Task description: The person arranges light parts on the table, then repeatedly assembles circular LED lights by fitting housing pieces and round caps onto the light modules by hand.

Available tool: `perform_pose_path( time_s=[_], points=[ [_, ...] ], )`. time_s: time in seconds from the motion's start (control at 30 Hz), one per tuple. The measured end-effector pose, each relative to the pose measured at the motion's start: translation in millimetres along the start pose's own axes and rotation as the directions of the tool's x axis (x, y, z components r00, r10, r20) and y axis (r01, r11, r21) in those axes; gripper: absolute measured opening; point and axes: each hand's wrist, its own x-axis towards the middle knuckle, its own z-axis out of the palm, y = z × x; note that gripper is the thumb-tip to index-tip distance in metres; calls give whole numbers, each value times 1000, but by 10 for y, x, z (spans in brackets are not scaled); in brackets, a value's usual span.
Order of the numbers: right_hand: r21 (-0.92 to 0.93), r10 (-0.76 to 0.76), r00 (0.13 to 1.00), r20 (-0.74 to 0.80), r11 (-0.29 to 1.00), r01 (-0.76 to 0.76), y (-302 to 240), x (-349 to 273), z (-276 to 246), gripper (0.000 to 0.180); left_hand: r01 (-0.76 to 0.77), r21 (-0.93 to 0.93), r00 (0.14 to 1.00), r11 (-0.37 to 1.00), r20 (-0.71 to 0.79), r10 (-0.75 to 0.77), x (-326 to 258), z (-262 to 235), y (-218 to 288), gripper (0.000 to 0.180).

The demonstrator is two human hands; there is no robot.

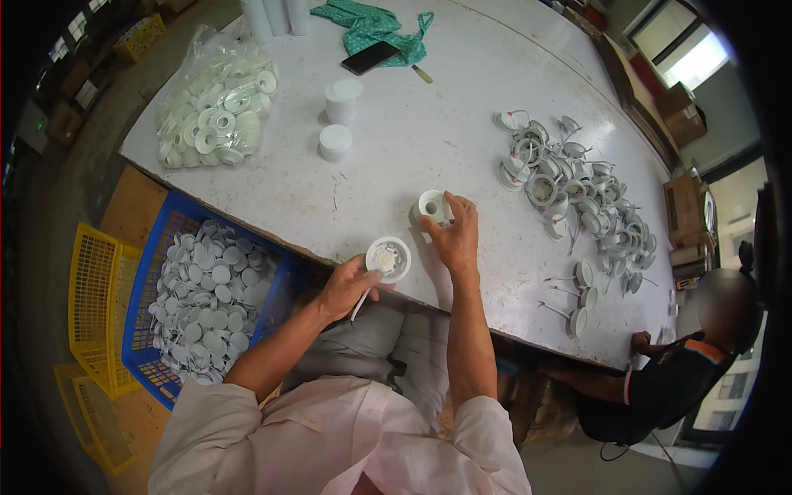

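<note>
My left hand (pixel 346 287) holds a round white lamp housing (pixel 388 258) open side up at the near edge of the white table (pixel 429 124); a thin wire hangs from it below my fingers. My right hand (pixel 454 235) rests on the table with its fingertips on a small stack of white rings (pixel 430 205). The housing and the ring stack are a short way apart.
A blue crate (pixel 157 272) of white round discs stands at my left beside yellow baskets (pixel 91 305). A clear bag of white rings (pixel 216 111), two white cylinders (pixel 338 120), a phone on green cloth (pixel 371 56) and a heap of wired housings (pixel 577 198) lie on the table. A seated person (pixel 668 388) is at right.
</note>
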Motion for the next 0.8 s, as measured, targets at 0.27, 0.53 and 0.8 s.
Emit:
perform_pose_path(
  time_s=[0.27,0.53,0.8],
  points=[
    [223,97,994,-58,971,-81,53,-17,-126,48,10,-69,999,998,-41,-13,65,125,59,31],
    [341,114,990,87,930,-137,-271,-425,-479,54,-22,-78,999,997,24,24,173,200,74,31],
    [289,-104,971,217,956,38,-411,-611,-495,65,-36,-36,999,999,-35,35,172,312,28,34]
  ],
)
